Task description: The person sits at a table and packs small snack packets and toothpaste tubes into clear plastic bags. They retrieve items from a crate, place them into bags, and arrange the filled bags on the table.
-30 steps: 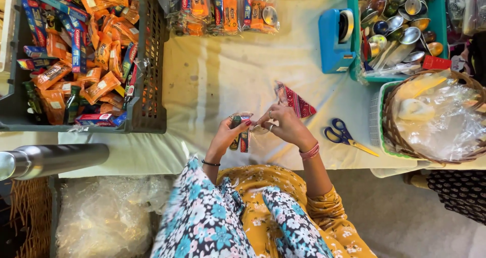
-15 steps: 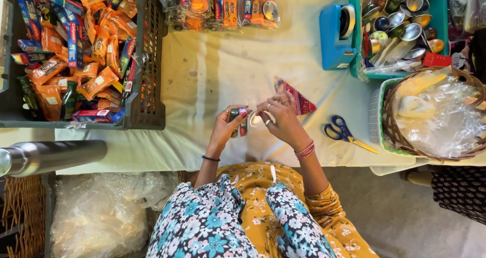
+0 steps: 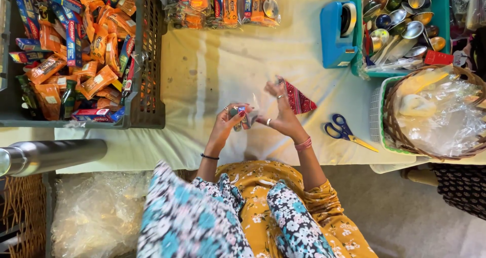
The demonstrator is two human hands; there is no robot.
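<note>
Over the cream-covered worktop [image 3: 212, 65], just left of the blue-handled scissors [image 3: 345, 131], the left hand [image 3: 228, 124] has its fingers clamped on a small bundle of wrapped items [image 3: 242, 120]. The right hand [image 3: 281, 113] meets it there, fingers pinched on a clear plastic wrapper [image 3: 253, 106] around the bundle. A red patterned pouch [image 3: 299, 98] lies on the cloth just up-left of the scissors, behind the right hand.

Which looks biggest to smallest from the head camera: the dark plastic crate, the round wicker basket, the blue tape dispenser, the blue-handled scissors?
1. Dark plastic crate, partly cut off by the frame.
2. Round wicker basket, also cut off at the right edge.
3. Blue tape dispenser and blue-handled scissors: similar in length, but the dispenser covers more area.
</note>
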